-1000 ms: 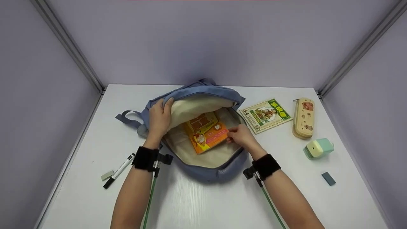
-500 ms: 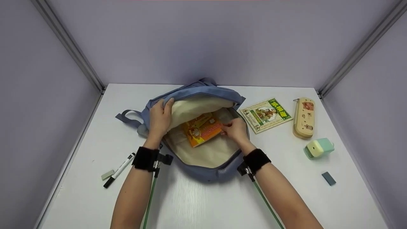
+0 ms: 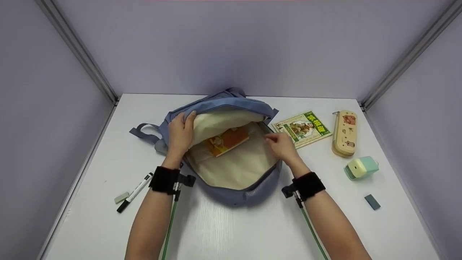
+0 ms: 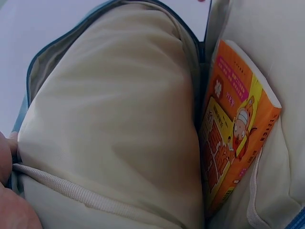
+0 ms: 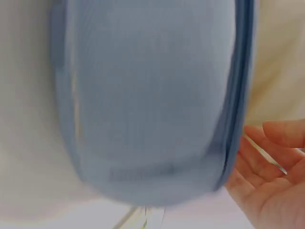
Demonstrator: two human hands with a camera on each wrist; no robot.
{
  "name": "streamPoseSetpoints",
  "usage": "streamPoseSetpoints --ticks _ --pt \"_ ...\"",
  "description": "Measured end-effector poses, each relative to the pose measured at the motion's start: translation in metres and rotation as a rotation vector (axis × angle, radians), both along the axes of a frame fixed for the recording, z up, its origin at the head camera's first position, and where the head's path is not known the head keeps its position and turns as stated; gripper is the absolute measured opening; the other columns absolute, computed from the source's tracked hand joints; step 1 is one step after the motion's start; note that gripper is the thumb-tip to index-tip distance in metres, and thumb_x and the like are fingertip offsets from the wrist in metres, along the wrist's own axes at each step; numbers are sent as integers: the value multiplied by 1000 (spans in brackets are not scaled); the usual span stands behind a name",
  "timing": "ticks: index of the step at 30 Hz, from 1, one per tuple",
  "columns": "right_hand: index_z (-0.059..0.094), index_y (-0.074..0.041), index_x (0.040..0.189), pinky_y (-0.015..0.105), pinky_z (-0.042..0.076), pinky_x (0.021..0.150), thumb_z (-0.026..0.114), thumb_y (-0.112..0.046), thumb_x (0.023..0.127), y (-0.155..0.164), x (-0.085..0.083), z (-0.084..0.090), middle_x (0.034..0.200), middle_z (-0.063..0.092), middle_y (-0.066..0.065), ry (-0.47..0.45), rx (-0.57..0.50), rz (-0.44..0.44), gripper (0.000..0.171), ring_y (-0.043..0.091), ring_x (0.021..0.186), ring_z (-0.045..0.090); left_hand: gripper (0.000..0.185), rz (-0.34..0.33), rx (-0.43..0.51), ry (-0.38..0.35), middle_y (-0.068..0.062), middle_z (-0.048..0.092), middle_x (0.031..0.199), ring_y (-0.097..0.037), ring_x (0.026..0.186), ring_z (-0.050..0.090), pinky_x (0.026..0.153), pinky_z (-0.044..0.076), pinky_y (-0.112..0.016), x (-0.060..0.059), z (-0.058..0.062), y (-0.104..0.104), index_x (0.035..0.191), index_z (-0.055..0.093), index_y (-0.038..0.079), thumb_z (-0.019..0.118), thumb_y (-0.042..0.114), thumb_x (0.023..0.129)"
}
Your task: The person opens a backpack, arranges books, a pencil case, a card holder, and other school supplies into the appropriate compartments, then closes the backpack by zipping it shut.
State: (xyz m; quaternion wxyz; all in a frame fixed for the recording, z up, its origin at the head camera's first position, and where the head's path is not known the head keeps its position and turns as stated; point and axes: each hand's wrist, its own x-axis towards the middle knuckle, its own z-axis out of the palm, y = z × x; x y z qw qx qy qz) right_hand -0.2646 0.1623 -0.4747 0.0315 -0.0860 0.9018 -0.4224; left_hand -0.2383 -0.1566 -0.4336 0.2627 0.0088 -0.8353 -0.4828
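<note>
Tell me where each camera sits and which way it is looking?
Head: worn on the head, looking forward and down at the table; shows both forearms, the left hand gripping the backpack flap and the right hand at its rim.
Left wrist: on the left wrist, looking into the backpack at the orange book; a bit of hand shows at the left edge.
Right wrist: on the right wrist, facing the blurred blue backpack rim; the open palm shows.
Shared: head and left wrist both show the orange book.

A backpack [image 3: 231, 187] lies mid-desk [image 3: 231, 231] with a book [image 3: 227, 140] inside. Right of it lie a second book [image 3: 301, 129], pencil case [image 3: 345, 133], sharpener [image 3: 361, 168]; left, a marker [image 3: 135, 192].
</note>
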Motion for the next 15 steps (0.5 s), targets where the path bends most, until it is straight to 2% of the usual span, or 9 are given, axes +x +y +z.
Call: streamPoseSetpoints --ticks 5,9,15 --pt "67 6 117 48 48 87 53 -2 96 31 -8 -7 112 67 24 39 29 -59 27 37 105 62 43 9 -1 -3 1 28 60 -19 55 29 56 27 -33 0 -3 -1 65 36 13 56 25 101" --pt "63 7 124 51 46 90 50 -3 97 56 -15 -21 119 63 27 7 86 -87 31 40 112 58 43 22 7 -10 0 28 60 -19 55 30 56 28 -33 1 -6 -2 65 36 13 56 24 101" --pt "52 11 134 55 40 99 49 -5 100 75 -20 -41 133 51 33 -48 211 -43 38 47 125 47 43 25 0 5 0 29 61 -20 56 31 56 29 -34 0 -5 -2 65 37 12 56 25 101"
